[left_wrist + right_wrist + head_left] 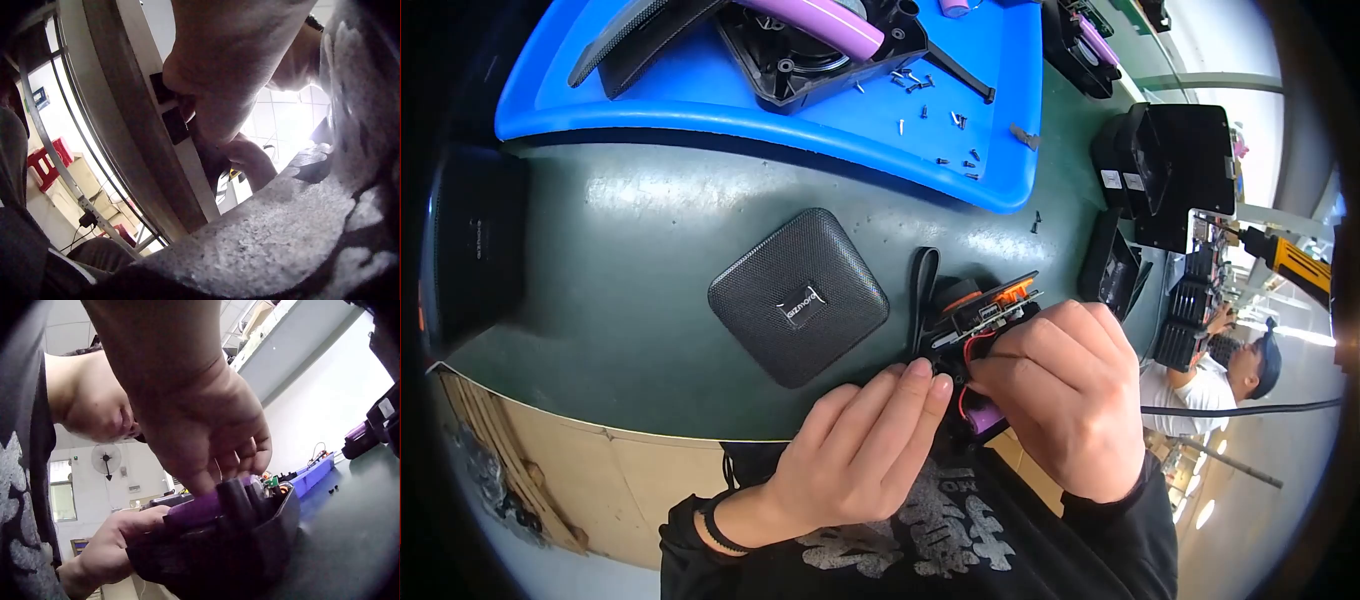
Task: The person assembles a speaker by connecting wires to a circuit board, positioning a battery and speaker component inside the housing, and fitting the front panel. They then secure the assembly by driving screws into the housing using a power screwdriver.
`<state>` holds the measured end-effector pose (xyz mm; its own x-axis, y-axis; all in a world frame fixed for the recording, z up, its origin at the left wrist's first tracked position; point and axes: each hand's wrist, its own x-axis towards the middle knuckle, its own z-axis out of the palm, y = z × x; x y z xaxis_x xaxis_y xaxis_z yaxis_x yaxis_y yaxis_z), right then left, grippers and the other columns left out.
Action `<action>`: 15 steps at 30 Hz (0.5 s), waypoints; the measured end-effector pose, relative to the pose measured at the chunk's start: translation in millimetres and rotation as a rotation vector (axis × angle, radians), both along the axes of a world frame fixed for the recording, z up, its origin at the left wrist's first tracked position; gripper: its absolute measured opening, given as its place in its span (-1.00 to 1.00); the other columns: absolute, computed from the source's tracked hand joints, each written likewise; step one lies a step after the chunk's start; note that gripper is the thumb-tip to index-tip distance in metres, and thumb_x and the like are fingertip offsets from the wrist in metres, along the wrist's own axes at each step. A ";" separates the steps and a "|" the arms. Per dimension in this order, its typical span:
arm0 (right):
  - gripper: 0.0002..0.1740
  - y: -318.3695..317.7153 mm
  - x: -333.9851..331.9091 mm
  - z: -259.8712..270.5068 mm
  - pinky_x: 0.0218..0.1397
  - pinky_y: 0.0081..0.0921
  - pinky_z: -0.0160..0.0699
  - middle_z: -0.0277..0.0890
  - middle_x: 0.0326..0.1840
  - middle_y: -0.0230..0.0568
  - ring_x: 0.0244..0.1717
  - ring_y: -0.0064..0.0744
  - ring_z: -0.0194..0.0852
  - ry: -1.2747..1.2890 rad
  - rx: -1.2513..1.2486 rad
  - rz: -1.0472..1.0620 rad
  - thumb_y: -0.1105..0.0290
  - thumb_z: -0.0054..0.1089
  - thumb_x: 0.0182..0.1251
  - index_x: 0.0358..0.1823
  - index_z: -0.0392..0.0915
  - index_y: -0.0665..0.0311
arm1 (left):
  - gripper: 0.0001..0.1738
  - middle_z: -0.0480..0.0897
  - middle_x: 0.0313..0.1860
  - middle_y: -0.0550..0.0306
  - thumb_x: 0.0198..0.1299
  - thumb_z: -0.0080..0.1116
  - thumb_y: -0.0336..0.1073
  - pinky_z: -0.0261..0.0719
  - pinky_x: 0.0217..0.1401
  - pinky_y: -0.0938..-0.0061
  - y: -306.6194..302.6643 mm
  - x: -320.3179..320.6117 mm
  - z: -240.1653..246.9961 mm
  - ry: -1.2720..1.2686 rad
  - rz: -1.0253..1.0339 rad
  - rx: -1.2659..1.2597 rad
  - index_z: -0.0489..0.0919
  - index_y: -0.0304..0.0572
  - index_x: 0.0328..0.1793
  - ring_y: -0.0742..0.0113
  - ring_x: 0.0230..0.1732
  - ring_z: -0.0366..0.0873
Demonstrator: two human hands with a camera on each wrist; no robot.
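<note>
An opened black speaker housing (212,562) sits at the table's near edge, close to the person's body. My left hand (860,450) holds its side, fingers stretched along the rim and thumb near the purple battery (194,509). Over the inside of the housing, my right hand (1065,390) has curled fingers, pinching at a thin red wire (966,350); its fingertips are partly hidden. Beside them stands a circuit board (990,322) with orange parts. A black strap loop (920,290) sticks up to its left. The left wrist view mostly shows clothing and a forearm.
A black mesh speaker cover (800,300) lies left of the hands on the green table (640,260). Behind it, a blue tray (800,128) holds speaker parts and several loose screws (915,82). Black casings (1115,270) stand at right, near a yellow-black power tool (1300,268).
</note>
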<state>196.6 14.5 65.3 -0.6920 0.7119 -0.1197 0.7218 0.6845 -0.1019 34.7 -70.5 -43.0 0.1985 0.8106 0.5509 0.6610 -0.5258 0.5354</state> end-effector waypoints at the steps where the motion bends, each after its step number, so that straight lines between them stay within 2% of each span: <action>1: -0.49 0.8 -0.7 -0.1 -0.03 -0.19 0.52 0.57 -0.09 -0.26 -0.10 -0.15 0.52 -0.001 0.000 -0.001 0.25 0.41 -0.07 0.00 0.64 0.24 | -0.65 0.65 0.05 -0.07 0.10 0.25 -0.56 0.59 -0.12 0.36 -0.1 -0.2 -0.4 -0.001 0.003 0.000 0.69 -0.43 0.06 0.13 -0.08 0.65; 15: -0.49 0.2 -3.9 -6.6 -0.04 -0.19 0.52 0.57 -0.10 -0.26 -0.11 -0.15 0.52 -0.020 -0.033 -0.021 0.24 0.40 -0.05 0.00 0.63 0.24 | -0.70 0.65 0.07 -0.10 0.17 0.28 -0.50 0.57 -0.14 0.42 2.9 -3.9 0.2 0.007 -0.038 0.000 0.69 -0.42 0.05 0.15 -0.08 0.64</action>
<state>192.7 14.7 58.7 -0.6742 0.7217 -0.1568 0.7381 0.6658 -0.1092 30.8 -67.6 -42.8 0.2331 0.8022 0.5496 0.6445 -0.5507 0.5305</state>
